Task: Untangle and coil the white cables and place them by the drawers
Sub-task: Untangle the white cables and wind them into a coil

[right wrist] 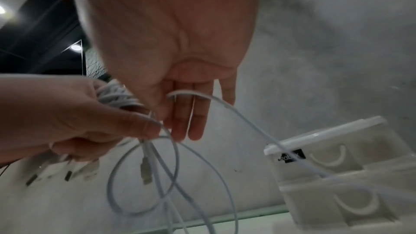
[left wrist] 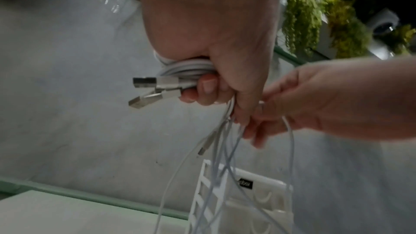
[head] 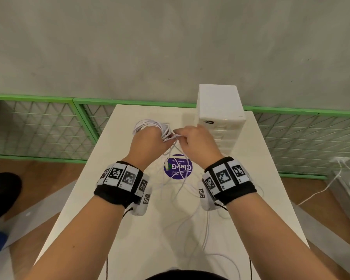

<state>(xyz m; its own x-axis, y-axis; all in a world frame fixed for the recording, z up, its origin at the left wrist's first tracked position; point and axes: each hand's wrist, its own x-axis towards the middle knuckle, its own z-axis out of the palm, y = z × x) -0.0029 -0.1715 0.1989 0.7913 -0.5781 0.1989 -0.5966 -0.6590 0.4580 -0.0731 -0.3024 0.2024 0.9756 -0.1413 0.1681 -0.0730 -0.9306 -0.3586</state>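
My left hand [head: 160, 138] grips a coil of white cables [head: 150, 125] above the white table [head: 261, 158]. In the left wrist view the coil [left wrist: 186, 68] sits in the left hand's [left wrist: 207, 88] curled fingers, with two USB plugs [left wrist: 146, 86] poking out. My right hand [head: 179, 136] is right beside it and pinches a loose strand [right wrist: 225, 106] that arcs away from its nearly straight fingers [right wrist: 195, 122]. More strands [right wrist: 171, 175] hang in loops from both hands down to the tangle [head: 182, 190] on the table. The white drawers [head: 220, 118] stand just right of my hands.
A round purple sticker [head: 177, 168] lies on the table under the strands. A green mesh fence [head: 49, 128] runs behind the table below a grey wall. Another white cable [head: 321, 190] trails over the floor at the right. A dark shoe [head: 2, 190] is at the left.
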